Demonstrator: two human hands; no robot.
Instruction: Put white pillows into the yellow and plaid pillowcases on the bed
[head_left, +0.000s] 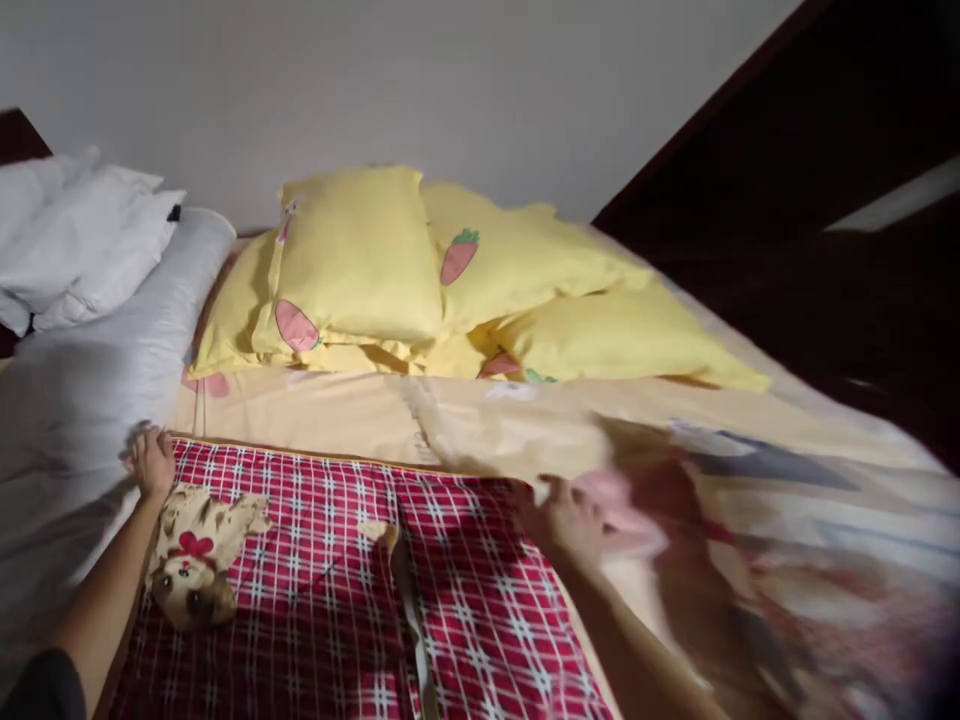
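A red plaid cloth (pixel 315 560) with white lines and a printed puppy is spread on the bed. A narrow light strip or slit runs down its middle. At its far left corner, my left hand (pixel 154 462) is closed, with the cloth's edge at its fingers. My right hand (pixel 570 525) is at the far right corner, its fingers bent at the edge and somewhat blurred. Between the hands the far edge lies nearly straight. Shadow covers part of the cloth, and its near end runs out of view.
Yellow pillows (pixel 360 260) with carrot prints are heaped against the wall (pixel 465 90). A grey-white bolster (pixel 112 350) and crumpled white bundle (pixel 82 240) lie at the left. Patterned bedding (pixel 810 540) extends right, beside a dark area (pixel 825 300).
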